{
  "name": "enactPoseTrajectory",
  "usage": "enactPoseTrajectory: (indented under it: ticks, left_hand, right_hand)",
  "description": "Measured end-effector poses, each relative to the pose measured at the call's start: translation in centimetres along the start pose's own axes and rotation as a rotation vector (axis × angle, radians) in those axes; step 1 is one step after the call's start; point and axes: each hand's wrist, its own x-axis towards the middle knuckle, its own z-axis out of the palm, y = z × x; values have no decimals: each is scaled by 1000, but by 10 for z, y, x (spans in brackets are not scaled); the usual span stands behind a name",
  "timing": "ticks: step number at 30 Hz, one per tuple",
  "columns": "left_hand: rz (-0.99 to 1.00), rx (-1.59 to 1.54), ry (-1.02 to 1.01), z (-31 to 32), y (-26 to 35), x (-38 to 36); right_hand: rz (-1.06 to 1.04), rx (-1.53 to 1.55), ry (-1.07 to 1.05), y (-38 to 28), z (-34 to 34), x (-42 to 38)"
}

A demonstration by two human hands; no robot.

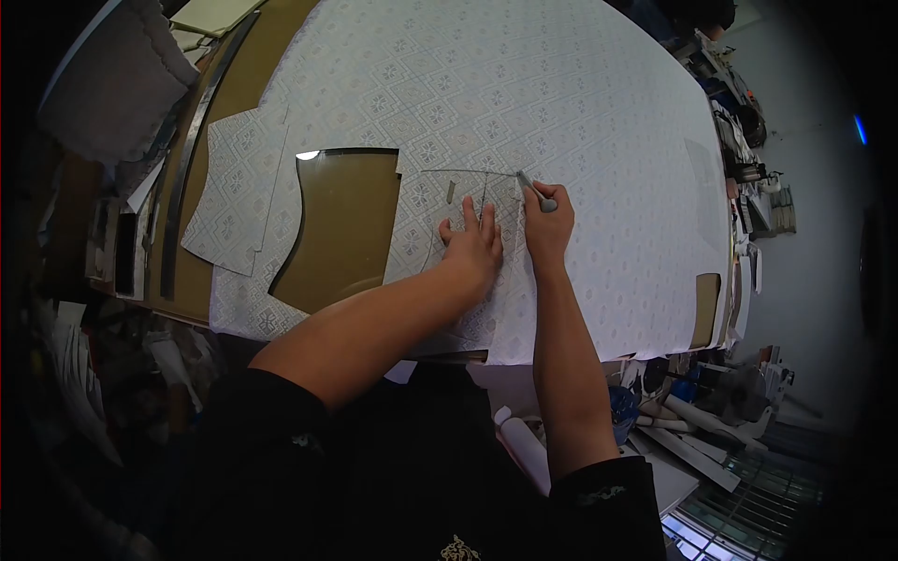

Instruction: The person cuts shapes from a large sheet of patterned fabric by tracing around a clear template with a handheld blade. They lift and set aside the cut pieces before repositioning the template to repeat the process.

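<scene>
A wide sheet of pale patterned fabric (pixel 617 206) is spread over the table. My left hand (pixel 474 245) lies on it with fingers spread, pressing down within an outlined shape that looks like a see-through template (pixel 468 187). A small dark slot shows near its fingertips. My right hand (pixel 549 222) is closed around a grey-handled knife (pixel 548 204). The tip meets the right end of a dark curved line on the fabric. Left of my hands, a shaped opening in the fabric bares the brown tabletop (pixel 346 215). A separate patterned piece (pixel 234 192) lies farther left.
A long metal ruler (pixel 198 140) lies along the table's left side. A bundle of pale cloth (pixel 122 84) is at the upper left. Cluttered tools and materials line the right side, with rolls and boards (pixel 687 430) below the table edge.
</scene>
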Motion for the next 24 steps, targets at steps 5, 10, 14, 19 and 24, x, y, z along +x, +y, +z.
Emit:
enactPoseTrajectory:
  ticks: [5, 10, 14, 19, 24]
  left_hand:
    - [-101, -109, 296, 47, 4, 20]
    - [-72, -33, 261, 33, 4, 7]
    - [-111, -31, 244, 28, 7, 3]
    - [-102, 42, 237, 29, 8, 6]
    - [-202, 5, 176, 34, 24, 16]
  right_hand:
    - [121, 132, -332, 19, -24, 34]
    - [-137, 157, -764, 14, -45, 120]
    - [-198, 6, -1108, 10, -26, 156]
    - [-416, 244, -1194, -15, 38, 142]
    - [-573, -47, -1260, -61, 51, 145]
